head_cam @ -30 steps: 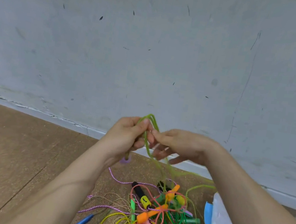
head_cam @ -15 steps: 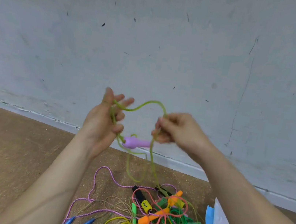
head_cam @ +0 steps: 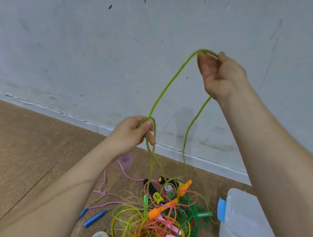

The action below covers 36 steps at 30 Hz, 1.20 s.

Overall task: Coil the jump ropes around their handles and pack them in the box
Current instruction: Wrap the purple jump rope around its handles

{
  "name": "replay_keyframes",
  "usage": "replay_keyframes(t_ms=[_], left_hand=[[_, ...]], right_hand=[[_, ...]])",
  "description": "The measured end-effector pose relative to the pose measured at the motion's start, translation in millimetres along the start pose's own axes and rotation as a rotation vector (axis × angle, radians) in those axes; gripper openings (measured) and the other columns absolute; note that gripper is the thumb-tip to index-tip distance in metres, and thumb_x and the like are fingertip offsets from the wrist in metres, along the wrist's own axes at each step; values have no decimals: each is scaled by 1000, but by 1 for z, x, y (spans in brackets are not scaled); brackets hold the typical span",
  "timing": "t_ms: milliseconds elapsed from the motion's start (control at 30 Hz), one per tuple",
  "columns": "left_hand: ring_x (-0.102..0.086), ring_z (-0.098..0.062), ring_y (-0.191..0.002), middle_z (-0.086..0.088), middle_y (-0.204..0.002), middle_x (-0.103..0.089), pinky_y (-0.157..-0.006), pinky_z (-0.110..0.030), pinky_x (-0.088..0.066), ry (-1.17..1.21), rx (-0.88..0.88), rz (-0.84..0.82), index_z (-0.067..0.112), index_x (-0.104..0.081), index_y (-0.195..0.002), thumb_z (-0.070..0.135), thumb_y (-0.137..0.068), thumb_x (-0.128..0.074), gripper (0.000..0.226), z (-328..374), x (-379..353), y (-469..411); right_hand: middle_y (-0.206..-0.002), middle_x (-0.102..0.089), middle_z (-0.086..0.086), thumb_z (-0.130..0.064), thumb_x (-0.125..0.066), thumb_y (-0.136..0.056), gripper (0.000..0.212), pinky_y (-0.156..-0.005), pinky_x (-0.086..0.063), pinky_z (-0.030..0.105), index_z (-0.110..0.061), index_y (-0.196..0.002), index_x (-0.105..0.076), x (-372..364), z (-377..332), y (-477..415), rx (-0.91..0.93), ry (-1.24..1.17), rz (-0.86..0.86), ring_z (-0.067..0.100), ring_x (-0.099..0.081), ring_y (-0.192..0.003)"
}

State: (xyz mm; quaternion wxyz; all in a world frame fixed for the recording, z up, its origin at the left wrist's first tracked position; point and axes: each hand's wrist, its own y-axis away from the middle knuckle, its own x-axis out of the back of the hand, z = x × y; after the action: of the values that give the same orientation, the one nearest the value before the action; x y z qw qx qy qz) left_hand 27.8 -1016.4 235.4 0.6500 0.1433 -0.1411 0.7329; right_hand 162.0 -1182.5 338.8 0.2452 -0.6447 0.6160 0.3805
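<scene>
The right hand point(head_cam: 222, 75), raised high, pinches the bend of the thin yellow-green jump rope point(head_cam: 168, 83) between thumb and fingertips. The left hand point(head_cam: 131, 133), lower, curls its grip round a loop of the same rope (a blurred purple handle point(head_cam: 125, 158) hangs just beneath). Strands drop to the tangled pile of coloured jump ropes point(head_cam: 160, 210) on the brown floor point(head_cam: 15, 148), near its wall edge. A translucent plastic box point(head_cam: 247, 223) with a blue latch lies just right of the pile.

Blurred purple handle point(head_cam: 126, 158) (shape unclear)
</scene>
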Motion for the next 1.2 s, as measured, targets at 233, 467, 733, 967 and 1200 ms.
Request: replay_keyframes(t_ms=[233,467,733,967,1200], left_hand=[[-26,-3,-37,10,-45,-34,-30,-14,-16,1208,-67,144,22,-45,-79,28,-105,-30,30,35,64,-8],[-29,-6,-35,6,-49,-40,-29,-16,-17,1492,-1,138,18,-46,-75,19,-104,-32,33,1,96,-3],[-29,-7,-34,4,-48,-42,-29,-15,-17,1501,83,303,17,-41,-70,10,-104,-29,37,-22,115,3],[-26,-4,-31,-6,-56,-60,-30,-14,-17,1291,326,385,13,-42,-78,25,-106,-26,34,-50,97,-9],[-54,-24,-48,-10,-55,-51,-51,-31,-54,112,475,457,6,-50,-79,13,-97,-35,25,-77,64,-1]], right_hand=[[-106,-67,-11,-44,-66,-87,30,-96,-45,31,-26,-110,-65,123,120,67,-383,1158,-747,4,-59,-102],[-82,-67,-3,-40,-58,-90,24,-73,-41,27,-19,-81,-66,217,221,140,-855,992,-586,8,-60,-76],[-64,-55,8,-31,-81,-70,31,-57,-54,36,-8,-81,-62,259,223,169,-1020,309,-29,21,-56,-50],[-65,-48,6,-28,-94,-46,66,-38,-46,23,-7,-91,-51,235,200,134,-821,-337,220,14,-48,-46],[-116,-65,24,2,-89,-50,77,-57,-57,23,5,-119,-54,184,169,124,-550,-159,2,18,-68,-75]])
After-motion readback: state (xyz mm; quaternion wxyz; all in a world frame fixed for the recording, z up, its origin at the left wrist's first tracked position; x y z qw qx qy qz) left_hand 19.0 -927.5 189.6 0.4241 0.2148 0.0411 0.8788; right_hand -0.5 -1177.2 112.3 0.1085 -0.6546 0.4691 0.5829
